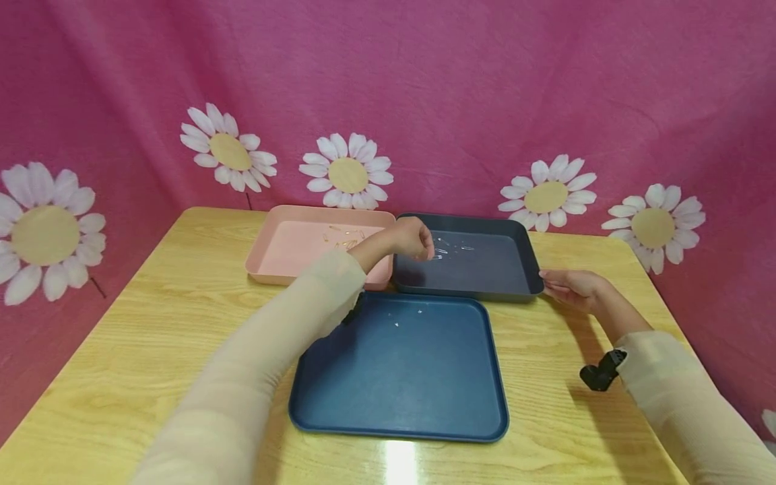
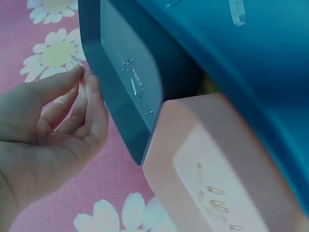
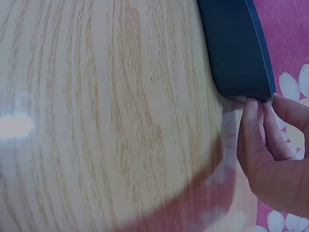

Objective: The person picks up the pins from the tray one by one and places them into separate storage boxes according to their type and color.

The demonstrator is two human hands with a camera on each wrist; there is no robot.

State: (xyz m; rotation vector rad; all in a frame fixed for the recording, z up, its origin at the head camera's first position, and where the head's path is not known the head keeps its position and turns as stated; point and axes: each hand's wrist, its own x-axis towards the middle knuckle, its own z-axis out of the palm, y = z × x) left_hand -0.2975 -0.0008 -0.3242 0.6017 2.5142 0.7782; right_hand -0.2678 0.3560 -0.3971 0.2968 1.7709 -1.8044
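My left hand (image 1: 412, 239) is above the left part of a dark grey tray (image 1: 509, 273). Its thumb and forefinger pinch a small silver pin (image 2: 74, 60), which looks like a safety pin. Several small silver pins (image 2: 134, 83) lie loose in that tray. My right hand (image 1: 572, 288) holds the tray's right front corner, thumb at the rim and fingers against the side and underside. Beside it stands a pink tray (image 1: 257, 259) with several gold pins (image 2: 215, 190) in it, partly behind my left forearm in the head view.
A flat blue tray (image 1: 403, 377) lies in front of both deeper trays, a few small shiny pieces (image 1: 397, 325) near its back edge. Everything stands on a wooden table (image 1: 151, 323). A pink cloth (image 1: 424, 81) with white daisies hangs behind.
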